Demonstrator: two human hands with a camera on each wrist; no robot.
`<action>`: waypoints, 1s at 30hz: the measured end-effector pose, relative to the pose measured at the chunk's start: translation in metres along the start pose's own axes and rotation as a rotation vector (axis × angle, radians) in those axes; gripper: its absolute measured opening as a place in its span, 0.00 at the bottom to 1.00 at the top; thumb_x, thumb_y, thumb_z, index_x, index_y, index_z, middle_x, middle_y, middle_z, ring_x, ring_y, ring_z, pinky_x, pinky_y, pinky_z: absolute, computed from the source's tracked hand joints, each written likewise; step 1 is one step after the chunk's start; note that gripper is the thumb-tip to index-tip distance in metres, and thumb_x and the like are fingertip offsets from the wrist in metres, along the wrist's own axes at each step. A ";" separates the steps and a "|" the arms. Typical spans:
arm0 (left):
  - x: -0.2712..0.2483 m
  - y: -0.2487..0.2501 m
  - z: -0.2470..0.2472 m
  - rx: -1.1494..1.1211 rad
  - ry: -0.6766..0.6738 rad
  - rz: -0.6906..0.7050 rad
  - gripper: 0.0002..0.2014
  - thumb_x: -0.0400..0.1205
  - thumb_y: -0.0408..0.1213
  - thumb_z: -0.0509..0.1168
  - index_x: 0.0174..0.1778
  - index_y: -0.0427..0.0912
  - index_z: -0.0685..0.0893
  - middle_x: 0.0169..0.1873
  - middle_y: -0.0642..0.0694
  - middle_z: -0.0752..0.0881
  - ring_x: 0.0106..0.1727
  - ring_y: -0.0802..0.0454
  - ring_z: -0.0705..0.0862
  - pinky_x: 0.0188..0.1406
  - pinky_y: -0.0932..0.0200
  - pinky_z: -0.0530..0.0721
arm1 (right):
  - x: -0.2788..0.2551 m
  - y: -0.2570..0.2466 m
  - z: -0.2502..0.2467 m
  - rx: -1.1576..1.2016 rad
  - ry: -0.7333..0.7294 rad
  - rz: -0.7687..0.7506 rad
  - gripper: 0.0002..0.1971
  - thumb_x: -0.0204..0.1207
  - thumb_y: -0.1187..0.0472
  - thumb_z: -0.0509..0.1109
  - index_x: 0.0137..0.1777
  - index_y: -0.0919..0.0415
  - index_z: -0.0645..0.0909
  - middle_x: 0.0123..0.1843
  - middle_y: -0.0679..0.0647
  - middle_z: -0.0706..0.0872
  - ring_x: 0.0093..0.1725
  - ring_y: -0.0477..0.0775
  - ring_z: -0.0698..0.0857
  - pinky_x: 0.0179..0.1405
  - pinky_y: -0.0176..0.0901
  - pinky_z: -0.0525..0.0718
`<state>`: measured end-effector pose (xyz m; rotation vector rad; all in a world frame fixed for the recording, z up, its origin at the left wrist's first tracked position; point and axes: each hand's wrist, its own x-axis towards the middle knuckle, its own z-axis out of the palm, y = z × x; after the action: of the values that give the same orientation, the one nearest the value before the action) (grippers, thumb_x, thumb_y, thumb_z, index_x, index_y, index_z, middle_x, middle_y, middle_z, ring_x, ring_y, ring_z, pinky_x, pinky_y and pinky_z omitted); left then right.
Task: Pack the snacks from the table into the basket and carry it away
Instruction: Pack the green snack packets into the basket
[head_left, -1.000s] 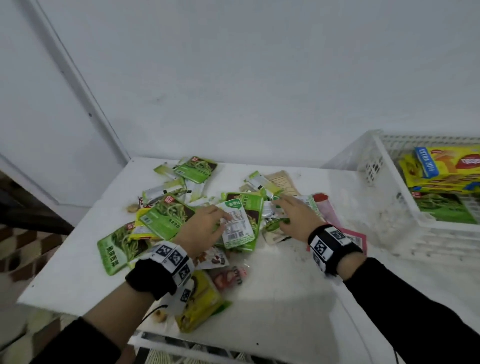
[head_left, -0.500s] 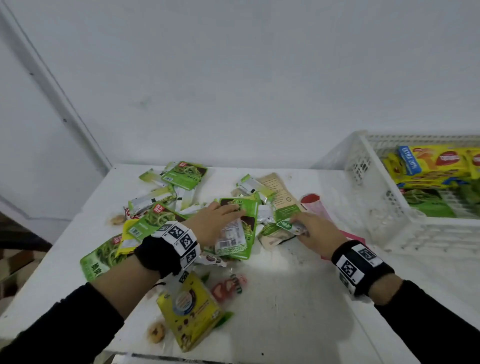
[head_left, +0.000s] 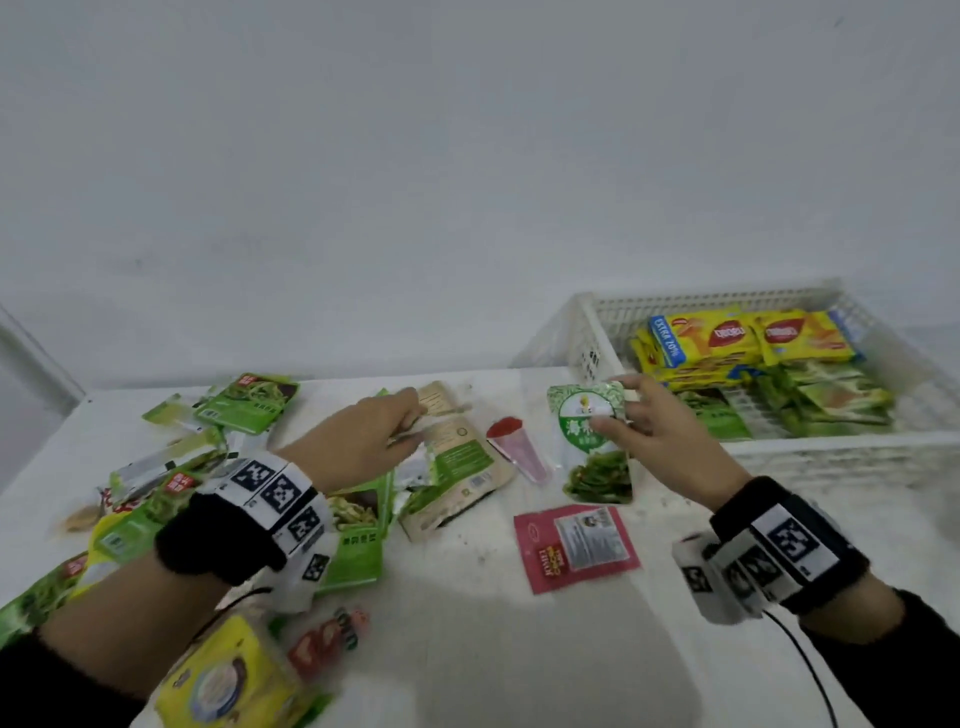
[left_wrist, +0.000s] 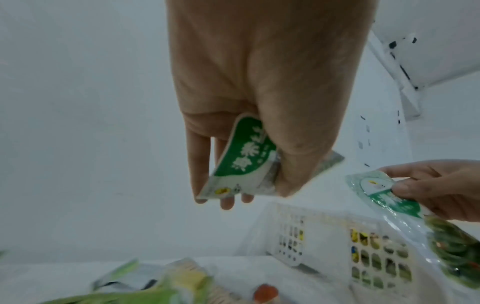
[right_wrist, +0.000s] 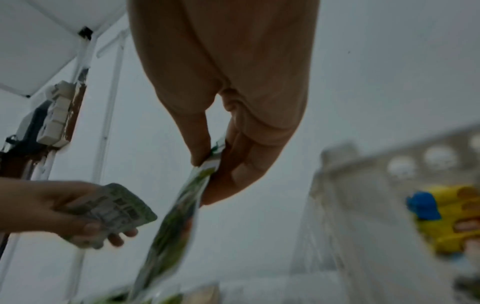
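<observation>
My right hand (head_left: 621, 410) pinches the top of a green-and-clear seaweed packet (head_left: 592, 441), which hangs above the table just left of the white basket (head_left: 587, 332). The right wrist view shows the thumb and fingers of this hand (right_wrist: 210, 158) closed on the packet's edge (right_wrist: 176, 216). My left hand (head_left: 405, 421) hovers over the snack pile. In the left wrist view this hand (left_wrist: 241, 185) grips a small green-and-white packet (left_wrist: 244, 156); the head view mostly hides that packet under the hand. Inside the basket lie yellow biscuit packs (head_left: 727, 338) and green packets (head_left: 821, 400).
Green packets (head_left: 244, 400) lie heaped on the left of the white table (head_left: 467, 649). A beige-and-green pouch (head_left: 457, 467), a red-tipped cone packet (head_left: 519, 447) and a red sachet (head_left: 576, 545) lie mid-table. A yellow packet (head_left: 228, 675) sits at the near edge. A wall stands behind.
My right hand has lifted the seaweed packet off the pile and carried it right, toward the basket. My left hand has risen from the pile holding a small packet.
</observation>
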<state>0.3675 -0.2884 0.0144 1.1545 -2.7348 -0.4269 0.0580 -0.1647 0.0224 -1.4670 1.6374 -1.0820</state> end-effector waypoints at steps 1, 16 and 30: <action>0.011 0.013 0.000 -0.039 0.002 -0.001 0.12 0.86 0.45 0.58 0.41 0.46 0.64 0.29 0.49 0.75 0.29 0.51 0.74 0.27 0.59 0.71 | 0.002 -0.004 -0.020 -0.025 0.018 -0.018 0.16 0.78 0.57 0.71 0.63 0.57 0.73 0.47 0.46 0.91 0.48 0.40 0.90 0.54 0.48 0.87; 0.141 0.157 0.055 -0.407 0.224 -0.256 0.16 0.83 0.55 0.58 0.49 0.45 0.66 0.34 0.46 0.77 0.29 0.53 0.74 0.35 0.53 0.76 | 0.160 0.021 -0.152 -0.438 -0.245 0.234 0.35 0.80 0.61 0.68 0.82 0.61 0.52 0.70 0.63 0.76 0.51 0.60 0.83 0.50 0.52 0.84; 0.137 0.147 0.071 -0.540 0.265 -0.394 0.21 0.80 0.63 0.50 0.51 0.47 0.69 0.46 0.37 0.83 0.46 0.40 0.87 0.48 0.37 0.85 | 0.200 0.070 -0.064 -1.233 -0.436 0.231 0.21 0.88 0.60 0.51 0.76 0.69 0.68 0.77 0.64 0.72 0.76 0.64 0.72 0.76 0.55 0.68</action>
<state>0.1558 -0.2748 -0.0039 1.4481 -1.9809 -0.9137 -0.0557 -0.3519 -0.0052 -1.9160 2.1222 0.5356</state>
